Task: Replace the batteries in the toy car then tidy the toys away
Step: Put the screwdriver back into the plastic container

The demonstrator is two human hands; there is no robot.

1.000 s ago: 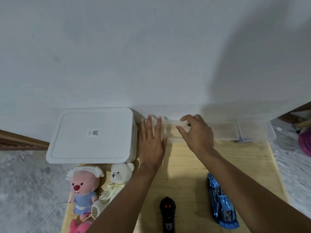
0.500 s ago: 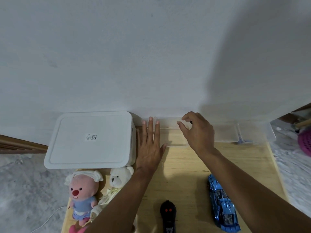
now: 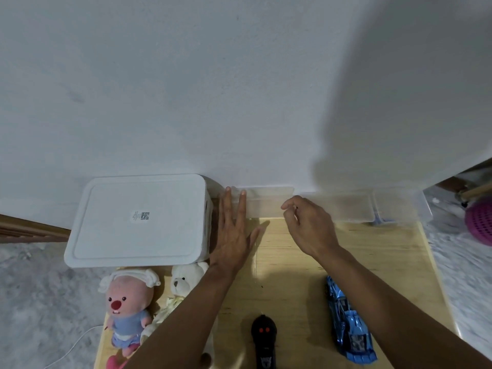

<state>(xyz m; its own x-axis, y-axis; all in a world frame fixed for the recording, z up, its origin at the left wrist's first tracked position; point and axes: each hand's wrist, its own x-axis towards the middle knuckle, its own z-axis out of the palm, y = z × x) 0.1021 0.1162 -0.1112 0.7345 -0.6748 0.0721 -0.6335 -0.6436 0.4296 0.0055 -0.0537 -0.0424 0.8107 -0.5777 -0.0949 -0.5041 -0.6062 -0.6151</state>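
A shiny blue toy car (image 3: 348,323) lies on the wooden table (image 3: 378,265) at the front right, under my right forearm. A black remote control (image 3: 263,342) with two red buttons lies at the front centre. My left hand (image 3: 234,233) lies flat, fingers apart, its fingertips on the left end of a clear plastic box (image 3: 266,202) that stands against the wall. My right hand (image 3: 310,225) hovers loosely curled just right of that box's front, holding nothing that I can see.
A closed white lidded storage box (image 3: 138,222) stands at the back left. A pink plush (image 3: 127,302) and a white teddy bear (image 3: 186,280) sit in front of it. More clear containers (image 3: 372,206) line the wall to the right. A pink basket (image 3: 479,222) is off the table's right side.
My right hand has let go of the clear box's rim and drawn back a little toward me. The left hand stays flat at the box's left end.
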